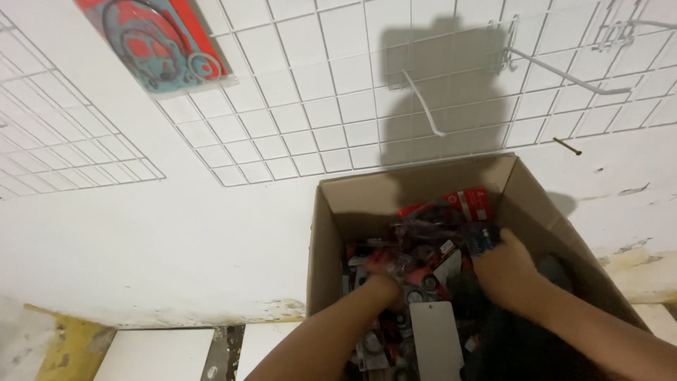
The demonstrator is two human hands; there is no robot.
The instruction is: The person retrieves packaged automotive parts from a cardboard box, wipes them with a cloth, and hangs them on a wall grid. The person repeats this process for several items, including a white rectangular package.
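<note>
Packaged parts (430, 264), red and black, heaped in the cardboard box (331, 240) under both my hands. My left hand (384, 274) is buried among them, grip unclear. My right hand (504, 271) closes on a dark packet (483, 238). White card (436, 339) between my forearms. Wire grid (317, 106) with hooks (564, 74) and a hung gasket pack (159, 42) beyond.

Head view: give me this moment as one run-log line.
left hand: among red packets | right hand: on a dark packet | cardboard box: open, full | wire grid: one packet hung

Packets (423, 247) in box (328, 240) below wall grid (338, 106)
</note>
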